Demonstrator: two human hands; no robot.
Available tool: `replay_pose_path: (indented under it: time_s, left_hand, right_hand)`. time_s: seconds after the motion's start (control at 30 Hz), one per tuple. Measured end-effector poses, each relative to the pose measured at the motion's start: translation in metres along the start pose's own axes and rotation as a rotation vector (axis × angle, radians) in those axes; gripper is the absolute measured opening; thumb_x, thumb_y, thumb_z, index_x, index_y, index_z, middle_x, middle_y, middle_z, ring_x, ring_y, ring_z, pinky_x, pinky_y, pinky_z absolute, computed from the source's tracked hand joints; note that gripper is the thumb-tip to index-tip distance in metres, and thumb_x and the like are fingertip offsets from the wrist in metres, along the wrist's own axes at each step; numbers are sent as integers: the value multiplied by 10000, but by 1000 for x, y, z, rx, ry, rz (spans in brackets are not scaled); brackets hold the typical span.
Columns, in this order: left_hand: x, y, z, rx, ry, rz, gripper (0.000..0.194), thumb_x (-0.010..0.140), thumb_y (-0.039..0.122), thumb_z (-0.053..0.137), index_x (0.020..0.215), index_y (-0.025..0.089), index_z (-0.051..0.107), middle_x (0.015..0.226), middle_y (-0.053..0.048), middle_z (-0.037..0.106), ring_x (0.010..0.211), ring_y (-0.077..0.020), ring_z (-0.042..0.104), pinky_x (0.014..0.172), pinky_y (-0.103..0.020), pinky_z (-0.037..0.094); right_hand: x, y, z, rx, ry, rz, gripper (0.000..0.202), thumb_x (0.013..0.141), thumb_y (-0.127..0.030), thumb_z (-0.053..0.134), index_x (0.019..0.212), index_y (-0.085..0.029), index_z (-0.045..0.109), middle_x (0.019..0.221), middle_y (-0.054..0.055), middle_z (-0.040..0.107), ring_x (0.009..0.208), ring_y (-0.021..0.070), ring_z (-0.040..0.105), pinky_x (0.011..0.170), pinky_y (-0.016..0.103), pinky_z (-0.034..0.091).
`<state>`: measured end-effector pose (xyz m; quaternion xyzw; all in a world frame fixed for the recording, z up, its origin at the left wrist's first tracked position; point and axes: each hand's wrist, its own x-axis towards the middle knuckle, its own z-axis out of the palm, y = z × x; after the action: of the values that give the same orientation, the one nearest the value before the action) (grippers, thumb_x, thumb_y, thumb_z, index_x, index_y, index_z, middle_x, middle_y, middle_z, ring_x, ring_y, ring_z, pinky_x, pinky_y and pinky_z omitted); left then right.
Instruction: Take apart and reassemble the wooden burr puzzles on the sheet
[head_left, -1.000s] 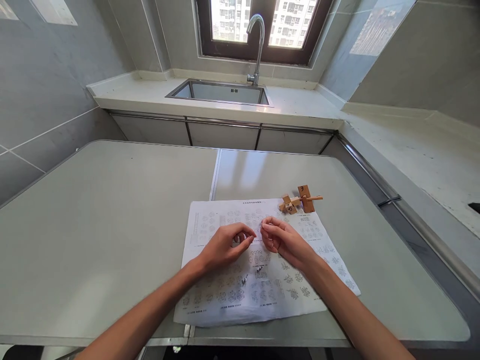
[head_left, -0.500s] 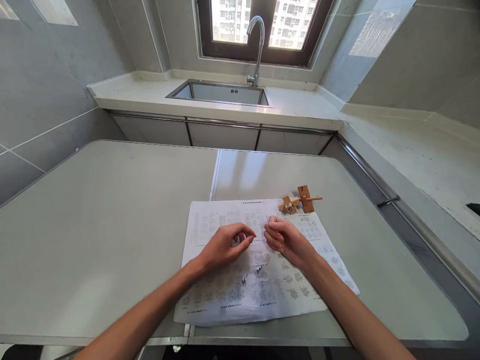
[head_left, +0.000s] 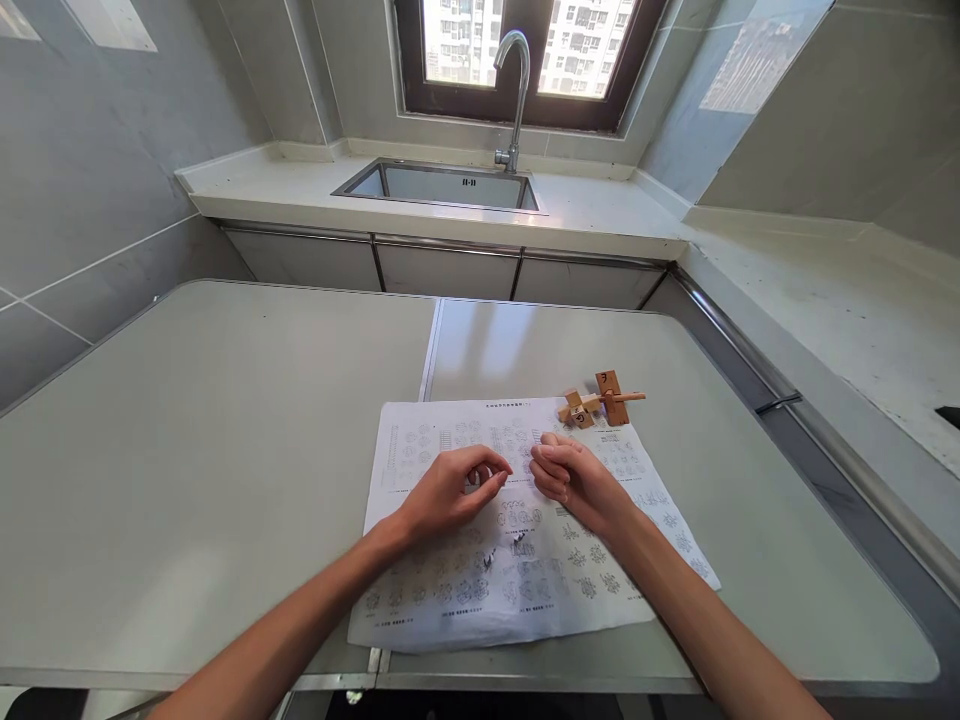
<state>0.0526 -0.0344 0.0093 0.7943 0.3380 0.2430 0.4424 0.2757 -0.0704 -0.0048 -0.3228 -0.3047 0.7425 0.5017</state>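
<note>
My left hand [head_left: 459, 487] rests over the middle of a printed paper sheet [head_left: 450, 615], fingers curled and thumb tip close to the index tip, with nothing between them. Just to its right, my right hand [head_left: 574, 482] is loosely closed, its thumb against the curled fingers and nothing showing in it. The hands are apart. Beyond my right hand, at the sheet's far right corner, sits a small wooden block puzzle [head_left: 577, 410] of interlocked pieces. Touching or close beside it is a brown wooden piece [head_left: 613, 398] with a thin stick through it and a dark mark.
The sheet lies on a pale folding table [head_left: 225, 450] with a seam down its middle. A counter [head_left: 585, 225] with a sink [head_left: 442, 185] and a faucet [head_left: 517, 100] stands behind. Another counter [head_left: 847, 310] with a metal rail runs along the right.
My right hand has shifted very slightly to the right. My left hand and the wooden pieces stay as they were.
</note>
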Motion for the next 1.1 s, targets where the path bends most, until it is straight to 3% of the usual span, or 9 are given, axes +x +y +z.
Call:
replay_pose_path:
  time_s: [0.6, 1.1]
  left_hand:
    - [-1, 3, -1, 7, 8, 4, 161, 992, 276, 596, 999, 183, 727, 925, -32, 761, 764, -145, 621, 729, -265, 474]
    - [-1, 2, -1, 5, 10, -7, 186, 991, 310, 601, 1003, 180, 733, 928, -49, 768, 775, -156, 635, 733, -283, 496]
  right_hand:
    - [0, 0, -1, -23, 21, 14, 490, 904, -276, 747, 596, -219, 370, 548, -77, 290, 509, 96, 221, 490, 260, 203]
    - [-1, -4, -1, 114, 52, -92, 489, 908, -273, 738, 593, -223, 368, 550, -81, 264, 482, 101, 173, 427, 216, 288]
